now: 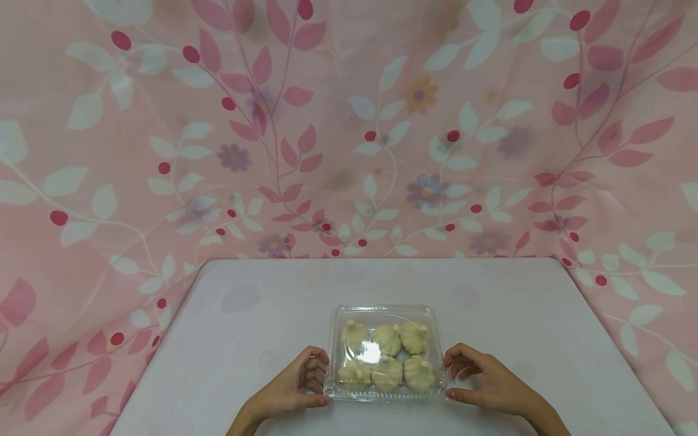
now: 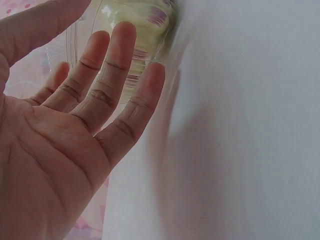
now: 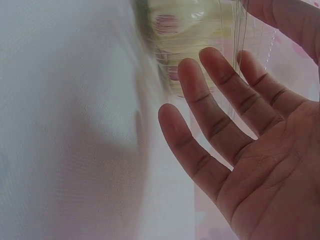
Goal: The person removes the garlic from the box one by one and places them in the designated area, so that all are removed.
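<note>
A clear plastic clamshell box (image 1: pixel 386 393) stands on the table with its lid down. Inside lie several pale yellow, ridged lumps (image 1: pixel 418 372), shaped like garlic bulbs, in two rows. At the box's left side is my left hand (image 1: pixel 305 381), palm turned inward, fingertips right at the edge. My right hand (image 1: pixel 480 381) mirrors it on the right side, thumb near the front corner. In both wrist views, the fingers (image 2: pixel 107 90) of the left and the fingers (image 3: pixel 215 115) of the right are loosely extended and overlap the box's side.
The white table (image 1: pixel 262 327) reaches back to a pink curtain (image 1: pixel 338 121) printed with leaves, berries and flowers. More of this cloth hangs along both sides. A bright glare spot sits on the lid.
</note>
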